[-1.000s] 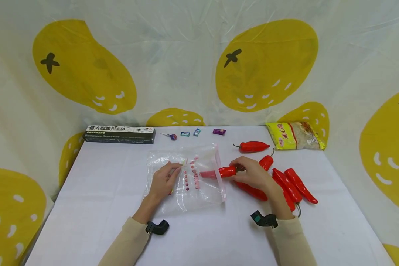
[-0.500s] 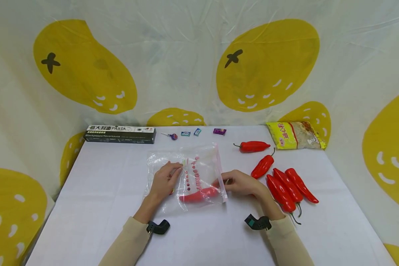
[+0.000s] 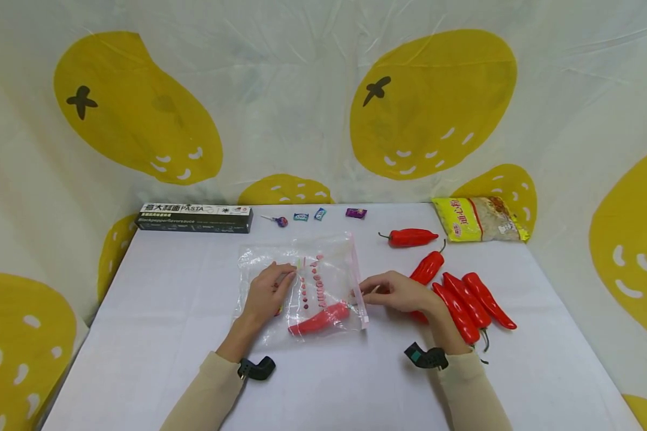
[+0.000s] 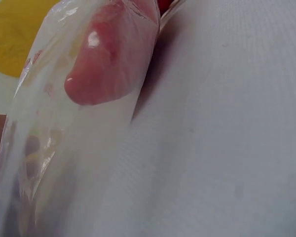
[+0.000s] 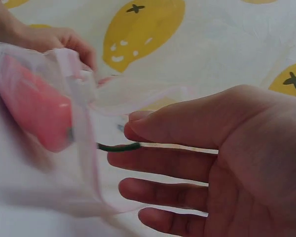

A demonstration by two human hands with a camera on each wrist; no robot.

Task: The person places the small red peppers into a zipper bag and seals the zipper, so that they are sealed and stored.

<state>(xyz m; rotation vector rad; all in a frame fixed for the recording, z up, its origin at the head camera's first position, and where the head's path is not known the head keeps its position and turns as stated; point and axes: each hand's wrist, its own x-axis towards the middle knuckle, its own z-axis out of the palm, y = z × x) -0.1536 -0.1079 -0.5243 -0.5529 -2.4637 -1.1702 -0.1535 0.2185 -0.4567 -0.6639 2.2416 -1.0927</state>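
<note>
A clear zip bag (image 3: pixel 331 245) with a pink zip edge lies on the white table. My left hand (image 3: pixel 268 291) is on its left part, fingers bent, pinching the film. Inside the bag is a red chili pepper (image 3: pixel 319 319), its tip toward the lower left. Its green stem (image 5: pixel 118 147) points at the bag's mouth in the right wrist view. Just outside that mouth is my right hand (image 3: pixel 401 292), fingers extended and apart, thumb and index finger beside the stem. Another red pepper (image 3: pixel 419 317) is partly hidden under the right hand. The left wrist view shows the bagged pepper's tip (image 4: pixel 96 74).
Several red peppers (image 3: pixel 467 299) lie to the right, one more (image 3: pixel 410 237) farther back. Along the back edge are a pasta box (image 3: pixel 194 219), a lollipop (image 3: pixel 281 221), small wrapped candies (image 3: pixel 301 216) and a yellow food packet (image 3: pixel 482 219).
My right hand pushed the pepper leftward into the bag, let it go and drew back slightly to the right. The pepper lies lower in the bag. My left hand has stayed in place.
</note>
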